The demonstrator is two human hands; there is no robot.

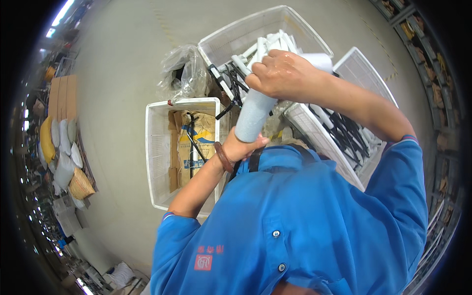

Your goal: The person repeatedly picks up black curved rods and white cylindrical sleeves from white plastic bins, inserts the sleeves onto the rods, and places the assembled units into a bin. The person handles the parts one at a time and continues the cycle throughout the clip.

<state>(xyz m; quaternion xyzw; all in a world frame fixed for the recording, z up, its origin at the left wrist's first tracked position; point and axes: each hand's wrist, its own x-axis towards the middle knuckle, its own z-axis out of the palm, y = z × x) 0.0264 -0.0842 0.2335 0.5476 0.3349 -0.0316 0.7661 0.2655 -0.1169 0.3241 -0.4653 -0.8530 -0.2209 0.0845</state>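
Note:
A white foam sheet [255, 114], curled into a tube shape, slants between my two hands in front of my chest. My right hand [281, 74] is closed in a fist around its upper part, and more white material [318, 61] sticks out past that hand. At the lower end is my left hand [244, 146], curled beneath the foam with its thumb pointing right; most of its fingers are hidden. Below and beyond my hands, an upper white crate [246, 29] holds white-wrapped pieces [260, 48] and black bent bars [235, 81].
At the left, a white crate [149, 147] contains cardboard, a printed sack [201, 132] and a thin black bar [195, 145]. Clear plastic bags [183, 73] lie behind it. A right-hand crate [327, 156] holds several black and white bars. Filled sacks [61, 132] and shelving [427, 69] flank the floor.

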